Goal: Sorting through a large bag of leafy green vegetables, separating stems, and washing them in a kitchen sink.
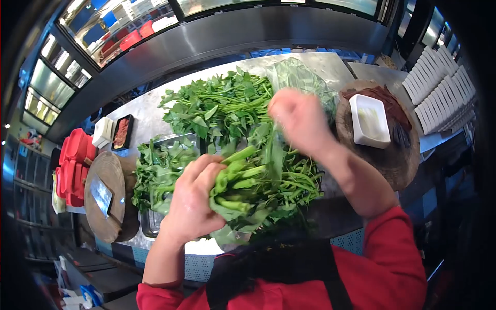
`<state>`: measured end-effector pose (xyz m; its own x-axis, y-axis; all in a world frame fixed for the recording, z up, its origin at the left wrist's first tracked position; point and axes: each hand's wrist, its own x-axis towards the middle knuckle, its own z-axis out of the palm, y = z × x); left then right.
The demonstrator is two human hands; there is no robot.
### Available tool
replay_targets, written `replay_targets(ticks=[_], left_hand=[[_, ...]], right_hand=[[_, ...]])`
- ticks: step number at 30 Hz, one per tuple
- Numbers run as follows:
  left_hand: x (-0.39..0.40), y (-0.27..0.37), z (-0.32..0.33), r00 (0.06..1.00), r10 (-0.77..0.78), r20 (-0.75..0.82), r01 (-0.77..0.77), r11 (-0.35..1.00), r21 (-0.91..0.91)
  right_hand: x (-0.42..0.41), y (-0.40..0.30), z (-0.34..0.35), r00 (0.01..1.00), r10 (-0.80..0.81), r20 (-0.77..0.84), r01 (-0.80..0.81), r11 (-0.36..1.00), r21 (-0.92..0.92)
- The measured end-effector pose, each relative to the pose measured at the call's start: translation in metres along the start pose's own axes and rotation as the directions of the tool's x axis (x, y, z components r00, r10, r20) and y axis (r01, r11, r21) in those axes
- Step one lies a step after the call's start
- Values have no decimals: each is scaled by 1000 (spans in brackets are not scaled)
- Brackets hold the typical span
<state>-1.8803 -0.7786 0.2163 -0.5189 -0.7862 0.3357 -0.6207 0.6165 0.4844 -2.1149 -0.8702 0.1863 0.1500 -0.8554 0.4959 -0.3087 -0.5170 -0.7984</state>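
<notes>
My left hand (pixel 193 197) is closed around a bunch of leafy green stems (pixel 236 178), thick hollow-looking cut ends pointing right. My right hand (pixel 298 116) is curled and blurred by motion, raised at the right end of a large pile of leafy greens (pixel 221 100). A blurred green strip hangs just below it; whether its fingers hold that strip is unclear. Behind this hand lies a clear plastic bag (pixel 306 75) with greens inside. Loose thin stems (pixel 298 182) spread under and right of the bunch. More leaves cover part of a metal tray (pixel 149 224) at left.
At left, a cleaver (pixel 101 195) rests on a round wooden chopping block (pixel 116 162), near red containers (pixel 73 166) and a black tray of meat (pixel 122 131). A white dish (pixel 370 122) sits on another wooden block (pixel 356 162) at right, before stacked white dishes (pixel 441 93).
</notes>
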Motion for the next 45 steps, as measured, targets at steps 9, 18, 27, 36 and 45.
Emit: replay_targets(ticks=[9, 18, 27, 36, 45], left_hand=[[-89, 5, -17, 896, -424, -135, 399, 899, -179], [-60, 28, 34, 961, -231, 154, 237, 971, -22], [12, 27, 58, 906, 228, 356, -204, 973, -106], [36, 25, -1, 972, 193, 131, -177, 976, -122], [123, -11, -75, 980, -71, -186, -77, 728, -681]], right_hand=[[-121, 69, -35, 858, 148, 492, 93, 897, -432], [-168, 71, -32, 937, 159, 312, -4, 896, -444], [-129, -24, -42, 933, -109, 343, 193, 956, -220], [-107, 1, -30, 808, 427, -405, -251, 873, 419], [-206, 16, -70, 969, 142, 201, -34, 886, -462]])
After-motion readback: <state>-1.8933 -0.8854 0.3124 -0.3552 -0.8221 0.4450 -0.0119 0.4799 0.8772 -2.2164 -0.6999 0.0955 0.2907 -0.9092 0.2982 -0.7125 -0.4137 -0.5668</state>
